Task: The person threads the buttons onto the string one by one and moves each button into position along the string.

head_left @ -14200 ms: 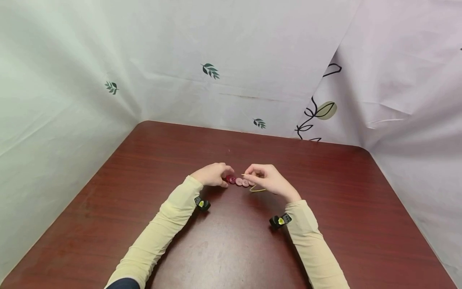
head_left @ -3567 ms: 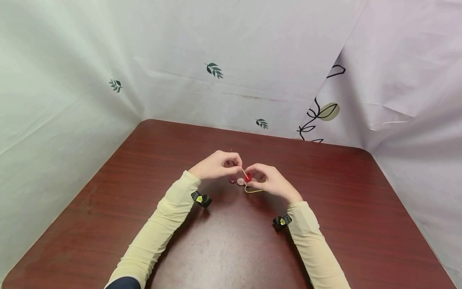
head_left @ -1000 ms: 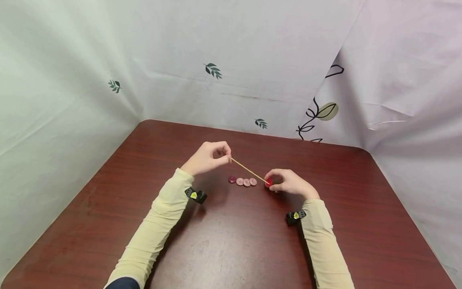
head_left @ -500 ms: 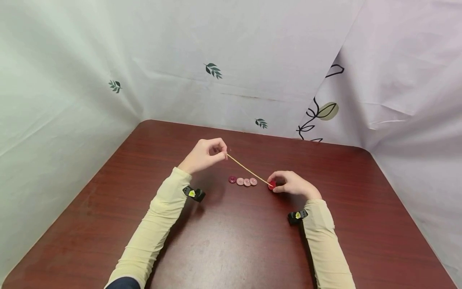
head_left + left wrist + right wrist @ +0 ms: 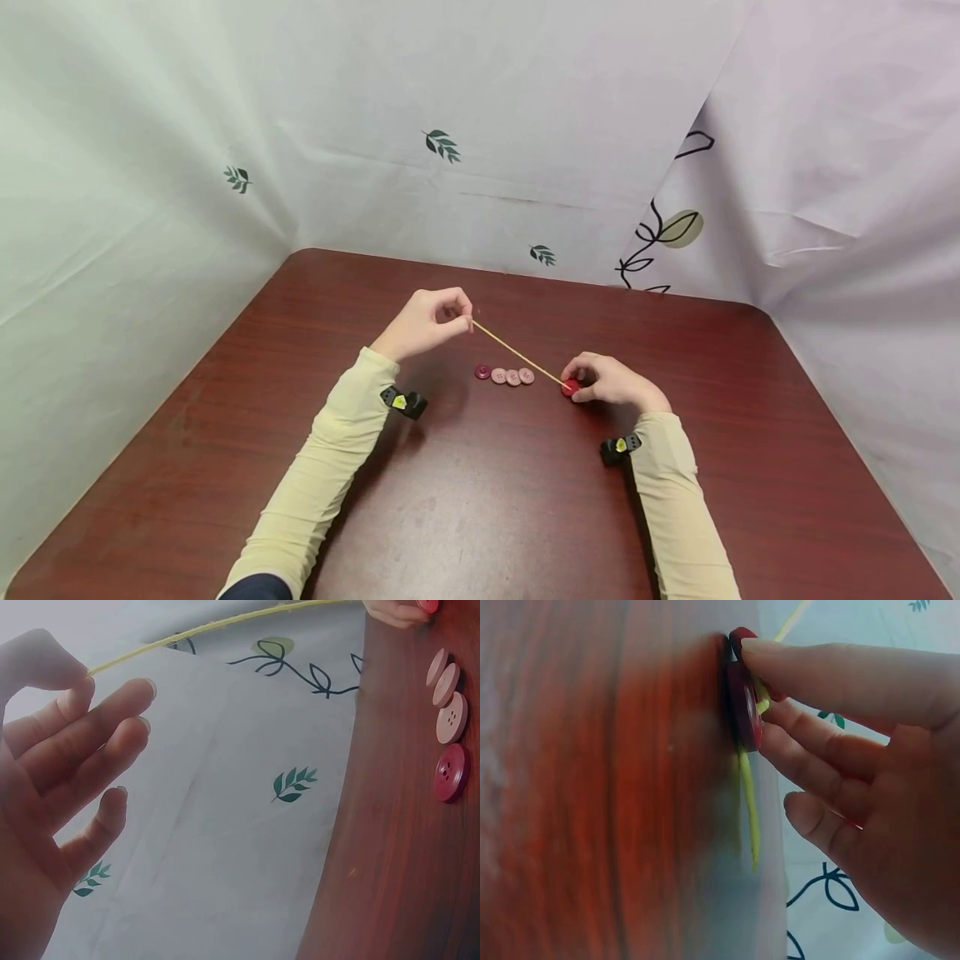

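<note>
My left hand (image 5: 429, 321) is raised above the table and pinches one end of a yellow string (image 5: 517, 353) between thumb and forefinger. The string runs taut down to the right, to a red button (image 5: 570, 387). My right hand (image 5: 613, 382) pinches that button by its edge, low over the table. In the right wrist view a second, darker red button (image 5: 744, 705) sits against it on the string, and a short tail of string (image 5: 751, 814) hangs past both. Between the hands a dark red button (image 5: 483, 372) and several pink buttons (image 5: 513, 377) lie in a row.
The brown wooden table (image 5: 465, 500) has rounded far corners. White cloth (image 5: 360, 100) with leaf prints hangs behind it and along both sides. A small black camera is strapped to each wrist.
Since 3.6 s ago the hands have drawn apart, pulling the string through the red button. Over the last second the right hand slid right with the button; the left rose slightly, then stayed.
</note>
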Tool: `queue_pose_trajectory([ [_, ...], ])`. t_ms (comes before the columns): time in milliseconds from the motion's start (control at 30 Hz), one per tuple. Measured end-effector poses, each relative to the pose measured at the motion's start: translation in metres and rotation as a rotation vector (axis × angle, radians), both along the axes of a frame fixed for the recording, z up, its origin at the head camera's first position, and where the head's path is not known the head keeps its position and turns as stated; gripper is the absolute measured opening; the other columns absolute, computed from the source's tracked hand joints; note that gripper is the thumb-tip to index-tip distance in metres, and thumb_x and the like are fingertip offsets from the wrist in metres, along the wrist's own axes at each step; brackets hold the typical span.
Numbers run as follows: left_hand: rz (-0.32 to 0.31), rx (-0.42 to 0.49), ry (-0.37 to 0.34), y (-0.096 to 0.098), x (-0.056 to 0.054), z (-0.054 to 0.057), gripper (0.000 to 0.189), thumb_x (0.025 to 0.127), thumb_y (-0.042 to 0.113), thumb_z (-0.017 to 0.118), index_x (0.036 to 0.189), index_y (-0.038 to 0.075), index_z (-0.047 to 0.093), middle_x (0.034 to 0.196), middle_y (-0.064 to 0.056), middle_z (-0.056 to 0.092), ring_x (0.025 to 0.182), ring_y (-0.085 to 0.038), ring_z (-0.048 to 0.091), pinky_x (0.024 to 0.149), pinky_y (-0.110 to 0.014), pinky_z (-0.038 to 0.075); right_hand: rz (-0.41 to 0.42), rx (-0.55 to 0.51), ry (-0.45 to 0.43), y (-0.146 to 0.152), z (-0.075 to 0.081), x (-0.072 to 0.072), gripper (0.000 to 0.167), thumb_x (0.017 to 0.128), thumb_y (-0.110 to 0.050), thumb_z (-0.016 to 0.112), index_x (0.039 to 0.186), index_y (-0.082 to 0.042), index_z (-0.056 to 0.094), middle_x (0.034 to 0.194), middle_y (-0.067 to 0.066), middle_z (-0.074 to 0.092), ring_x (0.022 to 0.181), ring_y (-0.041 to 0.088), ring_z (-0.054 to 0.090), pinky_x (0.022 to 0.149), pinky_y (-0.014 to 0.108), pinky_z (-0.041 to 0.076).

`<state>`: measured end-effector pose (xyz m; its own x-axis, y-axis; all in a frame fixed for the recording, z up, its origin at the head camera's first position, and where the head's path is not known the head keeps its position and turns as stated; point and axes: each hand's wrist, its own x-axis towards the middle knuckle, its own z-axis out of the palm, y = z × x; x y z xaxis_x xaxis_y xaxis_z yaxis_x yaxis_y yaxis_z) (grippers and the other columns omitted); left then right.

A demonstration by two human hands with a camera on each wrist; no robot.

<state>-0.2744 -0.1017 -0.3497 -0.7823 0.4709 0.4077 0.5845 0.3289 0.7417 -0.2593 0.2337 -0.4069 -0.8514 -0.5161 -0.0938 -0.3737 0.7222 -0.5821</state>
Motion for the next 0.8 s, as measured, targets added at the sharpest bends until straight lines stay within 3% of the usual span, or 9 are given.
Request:
queue_pose_trajectory([
  [167,-0.012,0.002,0.011,0.000,0.000,0.001,0.009,0.085,0.005,0.061,0.079,0.011,0.058,0.082,-0.004,0.070,0.074,-0.024,0.066,0.065,-0.025,0.048,-0.003,0.005,0.013,0.001,0.000,-0.001,0.025,0.078,-0.007,0.075,0.102,-0.009,0.067,0.097,0.007,0.061,0.092,0.020,0.054,0.082,0.035,0.044],
  [467,-0.010,-0.012,0.021,-0.001,-0.001,0.000,0.009,0.085,0.005,0.061,0.080,0.012,0.060,0.079,-0.006,0.069,0.071,-0.010,0.062,0.065,-0.026,0.049,-0.021,-0.028,0.038,0.002,0.005,0.003,0.025,0.080,-0.008,0.074,0.104,-0.010,0.067,0.099,0.007,0.064,0.092,0.020,0.056,0.082,0.034,0.046],
  [633,-0.026,-0.013,0.003,0.000,0.000,0.000,0.004,0.086,0.007,0.064,0.085,0.010,0.062,0.077,-0.009,0.070,0.073,-0.017,0.066,0.064,-0.024,0.047,-0.056,-0.122,0.147,-0.008,0.019,0.008,0.022,0.083,-0.005,0.071,0.104,-0.008,0.067,0.101,0.008,0.066,0.088,0.017,0.060,0.078,0.031,0.049],
  [800,-0.039,-0.024,0.010,0.002,0.001,0.000,0.004,0.088,0.009,0.065,0.090,0.005,0.064,0.078,-0.013,0.071,0.074,-0.023,0.067,0.065,-0.023,0.047,-0.101,-0.245,0.309,-0.034,0.036,0.015,0.018,0.088,-0.008,0.068,0.105,-0.011,0.068,0.104,0.005,0.069,0.089,0.014,0.061,0.079,0.034,0.051],
])
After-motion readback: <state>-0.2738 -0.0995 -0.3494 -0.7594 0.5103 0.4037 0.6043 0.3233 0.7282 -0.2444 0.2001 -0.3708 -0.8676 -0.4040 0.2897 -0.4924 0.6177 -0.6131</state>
